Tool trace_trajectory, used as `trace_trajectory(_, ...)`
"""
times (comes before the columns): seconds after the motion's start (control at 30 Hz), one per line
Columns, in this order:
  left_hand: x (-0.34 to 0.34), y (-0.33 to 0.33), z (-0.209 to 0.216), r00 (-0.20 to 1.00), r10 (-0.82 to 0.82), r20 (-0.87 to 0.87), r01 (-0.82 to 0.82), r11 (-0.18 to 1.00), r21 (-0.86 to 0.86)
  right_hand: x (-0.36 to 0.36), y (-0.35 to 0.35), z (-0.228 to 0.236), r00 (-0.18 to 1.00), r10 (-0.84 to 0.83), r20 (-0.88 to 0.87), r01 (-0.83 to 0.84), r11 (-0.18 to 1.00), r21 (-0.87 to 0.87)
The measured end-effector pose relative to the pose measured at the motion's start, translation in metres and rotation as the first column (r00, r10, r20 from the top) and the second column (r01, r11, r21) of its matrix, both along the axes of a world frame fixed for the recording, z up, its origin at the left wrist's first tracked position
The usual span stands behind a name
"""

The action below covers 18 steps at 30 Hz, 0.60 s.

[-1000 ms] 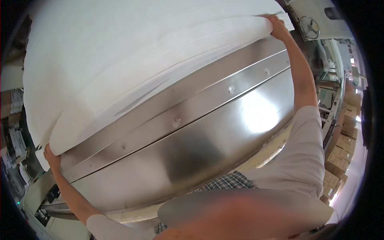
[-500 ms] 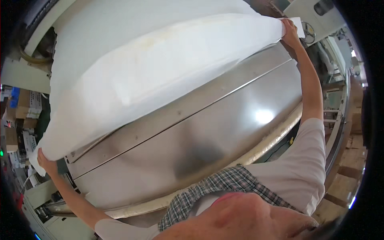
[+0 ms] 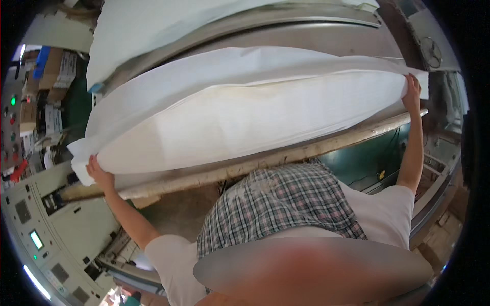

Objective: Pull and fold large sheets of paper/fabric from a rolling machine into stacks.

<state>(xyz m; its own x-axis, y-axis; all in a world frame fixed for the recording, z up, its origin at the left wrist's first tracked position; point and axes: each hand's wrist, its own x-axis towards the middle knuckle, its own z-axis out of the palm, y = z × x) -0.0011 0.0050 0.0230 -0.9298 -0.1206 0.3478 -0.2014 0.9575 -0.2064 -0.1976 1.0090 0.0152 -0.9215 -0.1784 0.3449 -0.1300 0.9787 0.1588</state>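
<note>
A wide stack of thin white paper-like sheets [image 3: 245, 117] lies bowed across the metal table, near my body. Several layers show along its front edge, and a loose fold rises behind. At the left end, my left hand [image 3: 100, 172] is closed on a corner of it. My right hand [image 3: 412, 94] grips the opposite end, fingers wrapped over the edge. Both arms are spread wide. Whether the material is paper or cloth I cannot tell.
Farther back is a larger white pile [image 3: 148, 30], behind a long metal bar [image 3: 286, 23]. A worn, padded-looking rail [image 3: 245, 171] edges the table's front. To the left are a control cabinet [image 3: 76, 229] and cardboard boxes [image 3: 51, 74]; a handwheel [image 3: 431, 52] is at far right.
Both hands have drawn the white sheets toward me, off the big pile and over the bare metal. A gap with the metal bar now shows between pile and stack.
</note>
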Motion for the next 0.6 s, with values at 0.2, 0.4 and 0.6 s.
trace_trajectory(0.2,0.079,0.007,-0.045,0.982,0.117,0.148,-0.129,0.989,0.07,0.052,0.003,-0.047,0.987,0.025,0.162,-0.014,0.997,-0.07)
trace_trajectory(0.4,0.09,0.005,-0.044,0.889,0.247,0.385,-0.272,0.962,0.009,0.051,-0.013,-0.02,0.947,0.027,0.321,-0.015,0.999,-0.037)
trace_trajectory(0.6,0.045,-0.007,-0.015,0.592,0.137,0.795,-0.267,0.963,0.033,0.02,0.022,-0.019,0.848,-0.005,0.531,-0.028,0.998,0.054)
